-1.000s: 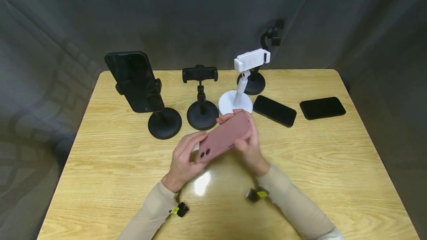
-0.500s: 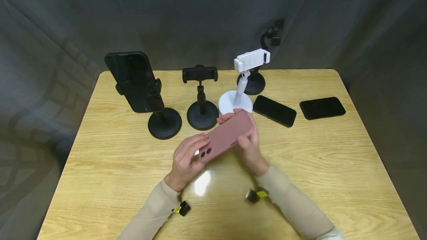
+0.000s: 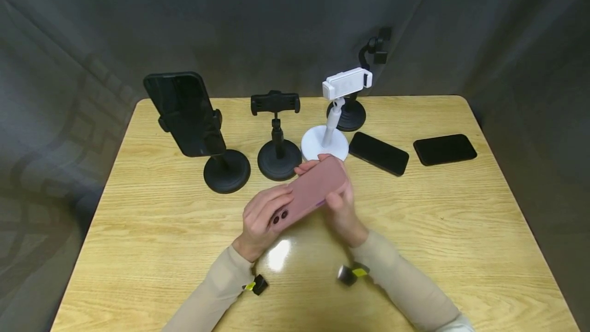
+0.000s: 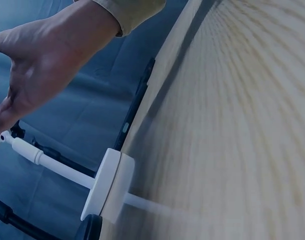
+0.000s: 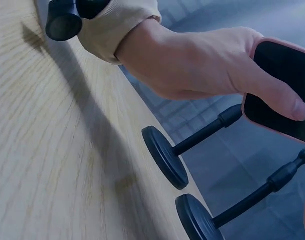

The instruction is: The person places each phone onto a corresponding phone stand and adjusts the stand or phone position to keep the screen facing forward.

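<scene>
A phone in a pink case (image 3: 313,188) is held aslant above the table, its two-lens camera end toward the lower left. My left hand (image 3: 262,219) grips that end, with fingers across the back beside the lenses. At the other end my right hand (image 3: 342,214) holds the phone, thumb along the near edge and fingertips showing past the far edge. The right wrist view shows the dark screen (image 5: 287,65) with a thumb lying on it. A white phone stand (image 3: 325,140) stands just behind the phone, its clamp unfilled.
Left of the white stand are a black stand (image 3: 278,155) and another black stand (image 3: 226,170) bearing a black phone (image 3: 184,111). Behind the white one is a black gooseneck stand (image 3: 352,114). Two black phones, one nearer (image 3: 379,153) and one farther right (image 3: 444,149), lie flat.
My left hand's fingers have slid further over the back of the pink-cased phone. Both hands and the phone have shifted slightly; the stands and the other phones stay put.
</scene>
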Demonstrator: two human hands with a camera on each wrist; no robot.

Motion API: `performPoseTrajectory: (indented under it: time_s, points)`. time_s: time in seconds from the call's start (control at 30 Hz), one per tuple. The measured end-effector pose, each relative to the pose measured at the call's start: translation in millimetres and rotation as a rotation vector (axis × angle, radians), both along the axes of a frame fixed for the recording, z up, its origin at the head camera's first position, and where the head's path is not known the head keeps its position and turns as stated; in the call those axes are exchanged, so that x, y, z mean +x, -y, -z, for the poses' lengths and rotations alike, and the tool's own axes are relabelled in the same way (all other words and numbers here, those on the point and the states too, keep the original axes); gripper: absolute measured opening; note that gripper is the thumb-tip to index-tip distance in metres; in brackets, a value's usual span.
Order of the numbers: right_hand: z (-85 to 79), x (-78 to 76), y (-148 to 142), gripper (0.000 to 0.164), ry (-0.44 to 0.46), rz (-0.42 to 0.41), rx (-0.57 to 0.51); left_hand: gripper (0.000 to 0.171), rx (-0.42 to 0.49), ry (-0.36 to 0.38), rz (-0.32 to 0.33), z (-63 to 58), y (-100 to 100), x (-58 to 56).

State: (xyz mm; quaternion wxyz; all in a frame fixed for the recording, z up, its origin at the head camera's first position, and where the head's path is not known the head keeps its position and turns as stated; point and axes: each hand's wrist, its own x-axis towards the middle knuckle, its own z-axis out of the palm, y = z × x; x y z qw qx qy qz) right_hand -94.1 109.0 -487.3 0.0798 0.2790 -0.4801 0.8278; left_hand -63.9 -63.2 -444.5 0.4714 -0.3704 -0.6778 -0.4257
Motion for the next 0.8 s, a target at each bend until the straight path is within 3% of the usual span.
performPoseTrajectory:
  time_s: [0.03,0.3,0.4,0.53,0.67,0.8]
  points:
    - [13.8,-4.3,-2.4,0.089,0.000,0.005,0.001,0.029,0.002,-0.002,0.004,-0.6,-0.6,-0.6]
    - [17.4,-6.7,-0.3,0.091,0.006,-0.024,-0.038,0.026,0.017,-0.093,-0.029,-8.6,-3.3,-2.8]
    - [13.8,-6.1,0.2,0.090,0.009,-0.057,-0.023,0.024,0.026,-0.094,-0.032,-10.8,-1.8,-3.3]
    - [-14.6,-0.2,1.1,0.088,0.003,-0.080,0.043,0.025,0.020,-0.076,-0.030,-13.8,3.0,-3.7]
    - [-50.1,4.0,-1.2,0.085,-0.030,-0.039,0.100,0.026,-0.004,-0.070,-0.025,-15.6,7.0,-4.2]
    - [-64.5,1.3,-5.9,0.078,-0.049,0.027,0.110,0.026,-0.020,-0.049,-0.015,-15.8,9.1,-3.7]
